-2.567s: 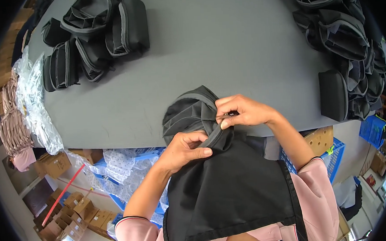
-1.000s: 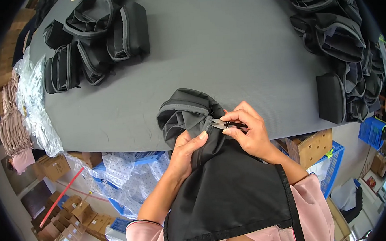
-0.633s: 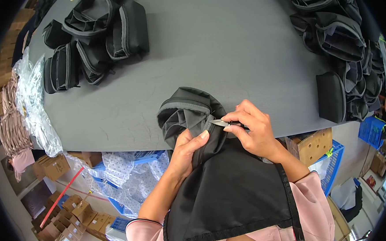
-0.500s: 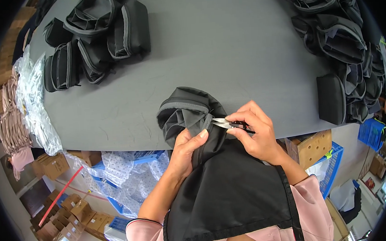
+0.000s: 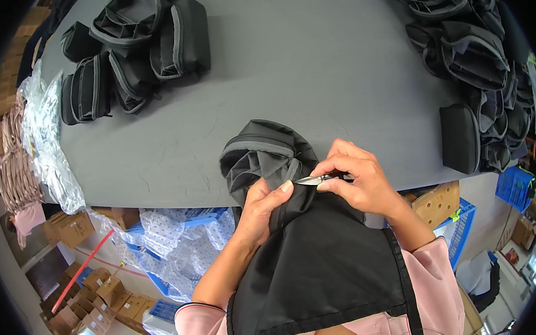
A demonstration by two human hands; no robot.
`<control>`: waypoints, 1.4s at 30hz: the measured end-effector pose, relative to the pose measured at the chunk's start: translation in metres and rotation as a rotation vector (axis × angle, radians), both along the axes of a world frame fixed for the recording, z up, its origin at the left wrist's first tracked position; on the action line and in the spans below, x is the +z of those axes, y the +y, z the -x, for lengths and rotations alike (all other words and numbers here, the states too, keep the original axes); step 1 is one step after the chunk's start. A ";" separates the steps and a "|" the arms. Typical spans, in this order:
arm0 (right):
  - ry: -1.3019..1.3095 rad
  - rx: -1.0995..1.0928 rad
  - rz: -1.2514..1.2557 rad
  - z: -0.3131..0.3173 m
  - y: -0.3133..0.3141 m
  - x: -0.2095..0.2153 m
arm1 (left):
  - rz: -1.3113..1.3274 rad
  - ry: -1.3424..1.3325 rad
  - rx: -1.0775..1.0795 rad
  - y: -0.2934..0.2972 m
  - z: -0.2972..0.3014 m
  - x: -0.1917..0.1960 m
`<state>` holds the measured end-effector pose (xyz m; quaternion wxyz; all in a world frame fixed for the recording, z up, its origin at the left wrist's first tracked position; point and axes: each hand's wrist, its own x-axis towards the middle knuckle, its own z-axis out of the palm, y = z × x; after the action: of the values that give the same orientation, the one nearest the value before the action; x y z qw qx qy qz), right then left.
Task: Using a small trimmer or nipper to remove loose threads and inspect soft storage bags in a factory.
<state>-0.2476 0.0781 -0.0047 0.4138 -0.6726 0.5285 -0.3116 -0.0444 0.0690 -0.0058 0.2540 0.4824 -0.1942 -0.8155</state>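
While the black fabric bag (image 5: 298, 251) hides your left palm, your left hand (image 5: 264, 207) grips its seam at the table edge (image 5: 159, 195); your right hand (image 5: 358, 180) pinches small snips (image 5: 318, 178) just beside it.

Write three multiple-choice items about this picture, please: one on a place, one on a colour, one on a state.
1. Where do the small metal snips point?
A. at the plastic bags
B. at the black bag held at the table edge
C. at the blue crate

2. What colour is the table top?
A. grey
B. white
C. green

3. What is the left hand doing?
A. resting flat on the table
B. hanging free
C. gripping the bag's fabric

Answers: 1 B, the right hand holds the tips against the bag; 2 A, its bare surface is grey; 3 C, its fingers pinch the black cloth.
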 end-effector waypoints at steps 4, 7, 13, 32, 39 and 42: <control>-0.135 -0.135 -0.034 -0.007 0.001 0.003 | -0.039 0.018 0.052 0.002 -0.003 -0.006; -0.064 -0.130 -0.048 -0.008 0.000 0.003 | -0.047 -0.023 0.072 0.007 -0.005 -0.015; 0.062 -0.042 -0.011 -0.004 -0.002 0.004 | -0.040 -0.038 0.024 0.003 -0.002 -0.007; 0.114 0.114 0.066 0.009 -0.016 0.004 | -0.026 -0.035 -0.023 0.005 -0.004 -0.012; -0.034 0.143 -0.022 0.017 -0.017 0.006 | -0.008 -0.052 0.027 0.003 0.002 -0.009; -0.056 0.052 -0.040 0.010 -0.017 0.009 | -0.011 -0.033 -0.014 0.004 -0.001 -0.012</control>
<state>-0.2577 0.0608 0.0047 0.4499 -0.6687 0.5052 -0.3085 -0.0432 0.0734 -0.0175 0.2426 0.4960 -0.1973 -0.8101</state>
